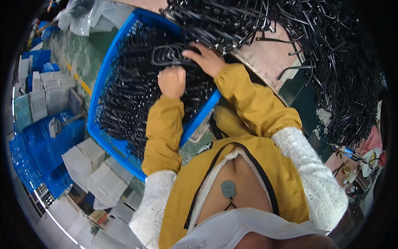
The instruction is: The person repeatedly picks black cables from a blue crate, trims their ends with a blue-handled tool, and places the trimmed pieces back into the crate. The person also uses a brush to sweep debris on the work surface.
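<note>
A blue plastic crate (96, 99) in front of me is heaped with thin black looped pieces (128, 89), whose exact kind I cannot make out. Near its upper right part, a row of nested rounded black loops (166, 54) lies on top. My left hand (172, 81) is closed in a fist just below this row; what its fingers hold is hidden. At the row's right end is my right hand (207, 60), fingers and thumb stretched out and apart, with the thumb close to the loops. Mustard-yellow sleeves cover both my forearms.
A worktable (267, 56) right of the crate bears large piles of long black strips (327, 62). A blue-handled tool (346, 151) lies at the far right. White boxes (85, 159) and blue plastic bins (45, 141) stand left, with clear plastic bags (85, 16) behind.
</note>
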### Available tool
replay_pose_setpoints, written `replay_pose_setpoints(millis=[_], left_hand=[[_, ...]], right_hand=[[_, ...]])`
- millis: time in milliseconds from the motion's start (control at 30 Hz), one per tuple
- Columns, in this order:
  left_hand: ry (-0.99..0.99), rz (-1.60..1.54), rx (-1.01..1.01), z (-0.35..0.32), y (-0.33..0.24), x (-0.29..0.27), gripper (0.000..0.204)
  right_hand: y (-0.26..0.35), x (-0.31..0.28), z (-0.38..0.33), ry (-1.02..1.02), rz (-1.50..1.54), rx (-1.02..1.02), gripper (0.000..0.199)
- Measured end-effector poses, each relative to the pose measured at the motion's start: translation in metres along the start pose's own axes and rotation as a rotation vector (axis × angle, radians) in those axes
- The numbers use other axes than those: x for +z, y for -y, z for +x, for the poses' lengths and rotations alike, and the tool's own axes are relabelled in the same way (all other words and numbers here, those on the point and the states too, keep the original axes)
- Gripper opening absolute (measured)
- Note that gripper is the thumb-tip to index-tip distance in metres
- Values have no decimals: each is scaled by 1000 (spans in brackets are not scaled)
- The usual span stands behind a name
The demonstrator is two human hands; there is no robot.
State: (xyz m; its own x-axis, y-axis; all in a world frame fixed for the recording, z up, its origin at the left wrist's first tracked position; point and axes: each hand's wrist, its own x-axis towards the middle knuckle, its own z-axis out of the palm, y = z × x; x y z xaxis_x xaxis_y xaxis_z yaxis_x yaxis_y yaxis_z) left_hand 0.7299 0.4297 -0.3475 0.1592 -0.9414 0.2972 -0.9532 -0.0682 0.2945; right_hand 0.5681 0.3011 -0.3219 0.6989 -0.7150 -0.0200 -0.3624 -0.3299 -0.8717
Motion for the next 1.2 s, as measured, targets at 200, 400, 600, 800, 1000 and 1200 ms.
replay_pose_setpoints(millis=[200,400,600,800,1000,1200], left_hand=[[171,-89,-89,13,-6,-5,32],[113,-102,-107,21,-19,-12,36],[-47,41,-108,3,-24,-3,31],[-52,16,-92,1,-16,-7,32],[53,-163,-120,-10,-13,-18,30],[315,-221,-226,12,26,-4,31]], right_hand=[[-12,11,17,48,-286,-122,40],[0,0,28,112,104,258,90],[-4,10,6,5,-32,217,77],[-2,15,21,-28,-54,45,68],[24,7,27,67,-111,-15,59],[19,27,63,25,-115,38,60]])
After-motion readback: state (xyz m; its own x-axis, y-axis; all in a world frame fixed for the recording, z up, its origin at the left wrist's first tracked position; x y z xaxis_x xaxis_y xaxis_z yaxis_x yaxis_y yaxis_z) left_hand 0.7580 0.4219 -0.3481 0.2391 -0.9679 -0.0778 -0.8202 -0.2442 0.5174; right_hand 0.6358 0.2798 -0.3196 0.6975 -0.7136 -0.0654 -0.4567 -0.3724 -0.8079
